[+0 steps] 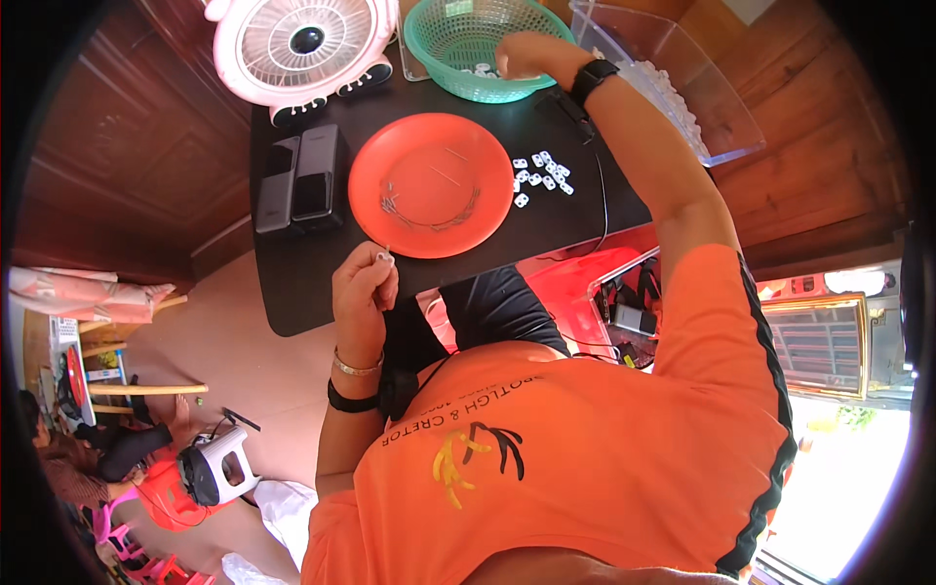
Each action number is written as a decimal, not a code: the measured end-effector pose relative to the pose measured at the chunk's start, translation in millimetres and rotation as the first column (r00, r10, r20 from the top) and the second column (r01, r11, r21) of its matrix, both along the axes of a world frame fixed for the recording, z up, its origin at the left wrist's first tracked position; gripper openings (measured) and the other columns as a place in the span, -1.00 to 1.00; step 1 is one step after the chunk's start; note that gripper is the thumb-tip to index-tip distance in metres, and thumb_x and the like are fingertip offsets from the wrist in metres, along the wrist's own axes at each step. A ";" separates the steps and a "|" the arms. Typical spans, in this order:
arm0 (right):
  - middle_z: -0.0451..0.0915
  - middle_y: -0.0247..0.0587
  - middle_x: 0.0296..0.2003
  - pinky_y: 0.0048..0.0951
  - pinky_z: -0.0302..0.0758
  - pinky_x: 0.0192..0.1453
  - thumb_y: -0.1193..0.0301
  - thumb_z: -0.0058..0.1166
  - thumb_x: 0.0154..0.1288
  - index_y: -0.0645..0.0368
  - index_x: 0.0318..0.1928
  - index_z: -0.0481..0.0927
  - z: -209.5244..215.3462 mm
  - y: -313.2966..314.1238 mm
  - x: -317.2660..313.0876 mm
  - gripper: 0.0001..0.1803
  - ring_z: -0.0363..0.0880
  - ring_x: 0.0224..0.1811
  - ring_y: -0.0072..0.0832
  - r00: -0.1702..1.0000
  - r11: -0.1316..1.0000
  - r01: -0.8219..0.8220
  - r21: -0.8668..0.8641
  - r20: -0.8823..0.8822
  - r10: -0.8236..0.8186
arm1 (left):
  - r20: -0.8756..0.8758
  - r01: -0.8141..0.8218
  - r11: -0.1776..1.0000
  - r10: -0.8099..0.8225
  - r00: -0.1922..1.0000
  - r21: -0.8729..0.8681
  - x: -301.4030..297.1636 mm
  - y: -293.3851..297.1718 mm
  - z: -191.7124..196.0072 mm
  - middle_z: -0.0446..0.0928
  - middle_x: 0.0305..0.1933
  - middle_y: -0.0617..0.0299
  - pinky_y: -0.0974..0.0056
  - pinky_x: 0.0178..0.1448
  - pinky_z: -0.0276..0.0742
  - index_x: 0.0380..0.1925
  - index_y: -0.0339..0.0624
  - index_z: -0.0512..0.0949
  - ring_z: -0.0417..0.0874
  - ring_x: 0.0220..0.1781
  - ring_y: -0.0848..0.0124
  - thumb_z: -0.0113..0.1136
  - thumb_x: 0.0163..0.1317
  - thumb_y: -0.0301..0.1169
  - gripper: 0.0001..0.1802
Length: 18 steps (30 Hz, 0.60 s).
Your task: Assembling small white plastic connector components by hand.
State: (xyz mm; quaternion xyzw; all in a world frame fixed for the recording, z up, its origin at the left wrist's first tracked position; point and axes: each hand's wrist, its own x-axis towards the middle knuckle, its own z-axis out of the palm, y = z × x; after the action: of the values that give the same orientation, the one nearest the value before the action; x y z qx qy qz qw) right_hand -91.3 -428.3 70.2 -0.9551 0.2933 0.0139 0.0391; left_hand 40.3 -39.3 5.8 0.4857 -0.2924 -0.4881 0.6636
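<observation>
My left hand is closed in a pinch by the near rim of the orange-red plate, holding a small white piece between thumb and fingers. Thin metal pins lie scattered on the plate. Reaching far over the table, my right hand dips into the green mesh basket, its fingers curled downward; what they grip, if anything, is hidden. Small white pieces lie in the basket beside those fingers. Right of the plate, several white pieces with dark spots are spread on the black table.
A pink-and-white fan stands at the back left, with dark box-like devices before it. A clear plastic bin with white bits sits beyond my right forearm. A black cable trails over the table. Another person sits at far left.
</observation>
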 end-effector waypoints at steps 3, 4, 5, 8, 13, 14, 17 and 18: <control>0.59 0.03 -0.45 -0.15 0.45 -0.27 0.38 0.16 0.01 0.22 -0.40 0.62 -27.9 -16.2 14.2 -0.83 0.56 -0.35 -0.03 0.990 0.988 -0.025 -0.155 -0.142 0.003 | -0.014 0.021 1.000 -0.021 1.000 0.004 1.9 -2.6 -1.2 0.24 -0.66 0.35 0.50 -0.60 0.04 -0.55 -0.20 0.34 0.15 -0.67 0.61 -0.07 0.18 -0.43 -0.86; 0.59 0.03 -0.45 -0.15 0.45 -0.27 0.38 0.16 0.01 0.22 -0.40 0.62 -31.3 -22.7 13.8 -0.83 0.56 -0.35 -0.03 0.990 0.988 -0.028 -0.149 -0.143 0.007 | -0.007 0.031 1.000 -0.031 0.999 0.000 2.5 -3.3 -0.7 0.24 -0.65 0.35 0.50 -0.59 0.04 -0.55 -0.19 0.34 0.15 -0.67 0.61 -0.07 0.17 -0.43 -0.86; 0.58 0.04 -0.46 -0.14 0.44 -0.28 0.38 0.15 0.02 0.23 -0.40 0.61 -25.5 -19.7 13.9 -0.83 0.56 -0.36 -0.03 0.992 0.992 -0.079 -0.099 -0.110 0.068 | -0.010 0.027 1.000 -0.027 1.000 0.007 2.8 -3.3 -0.2 0.24 -0.65 0.35 0.50 -0.59 0.04 -0.55 -0.19 0.34 0.15 -0.67 0.61 -0.07 0.17 -0.43 -0.86; 0.57 0.02 -0.49 -0.15 0.44 -0.29 0.33 0.11 0.07 0.25 -0.41 0.61 -30.3 -23.2 16.1 -0.79 0.57 -0.38 -0.06 0.979 0.977 -0.204 -0.061 -0.027 0.202 | -0.017 0.018 1.000 -0.018 1.000 0.017 3.0 -4.4 0.9 0.24 -0.65 0.35 0.50 -0.59 0.05 -0.54 -0.20 0.34 0.15 -0.66 0.61 -0.07 0.17 -0.43 -0.86; 0.58 -0.06 -0.50 -0.22 0.45 -0.27 0.25 0.07 0.16 0.22 -0.41 0.62 -2.2 2.8 12.5 -0.73 0.57 -0.39 -0.17 0.998 0.995 0.036 0.095 0.046 -0.040 | -0.029 -0.014 1.000 0.014 0.999 -0.021 -2.9 -3.9 7.7 0.26 -0.67 0.41 0.51 -0.60 -0.01 -0.56 -0.18 0.37 0.14 -0.68 0.66 -0.03 0.18 -0.42 -0.84; 0.58 -0.06 -0.50 -0.22 0.45 -0.27 0.25 0.07 0.16 0.22 -0.41 0.62 -5.4 -4.3 5.2 -0.73 0.57 -0.39 -0.17 0.998 0.995 0.042 0.091 0.050 -0.046 | -0.025 -0.008 1.000 0.007 1.000 -0.025 -4.0 -4.2 9.9 0.26 -0.67 0.41 0.51 -0.60 -0.01 -0.56 -0.18 0.37 0.14 -0.68 0.66 -0.03 0.18 -0.42 -0.84; 0.59 -0.07 -0.50 -0.24 0.45 -0.26 0.19 0.03 0.21 0.21 -0.39 0.63 -17.0 -22.9 -7.2 -0.68 0.58 -0.39 -0.20 0.991 0.998 -0.013 -0.057 0.130 0.021 | 0.029 0.029 0.999 -0.028 0.999 -0.021 -7.5 -3.2 15.4 0.26 -0.65 0.34 0.49 -0.58 0.06 -0.51 -0.23 0.37 0.16 -0.66 0.61 -0.09 0.19 -0.42 -0.86; 0.59 -0.08 -0.48 -0.24 0.46 -0.24 0.18 0.02 0.23 0.22 -0.35 0.62 -14.2 -21.0 -8.0 -0.67 0.57 -0.40 -0.19 0.987 0.997 0.028 -0.073 0.158 -0.016 | 0.026 0.019 0.999 -0.018 0.999 -0.031 -10.3 -2.6 17.5 0.26 -0.66 0.38 0.50 -0.58 0.02 -0.55 -0.20 0.36 0.15 -0.67 0.64 -0.07 0.19 -0.42 -0.84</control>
State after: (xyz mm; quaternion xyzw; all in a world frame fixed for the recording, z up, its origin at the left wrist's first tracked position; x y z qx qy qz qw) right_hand -99.4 -449.3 56.0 -0.9507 0.3002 -0.0728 0.0263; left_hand 30.1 -41.9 23.3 0.4791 -0.3130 -0.4831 0.6627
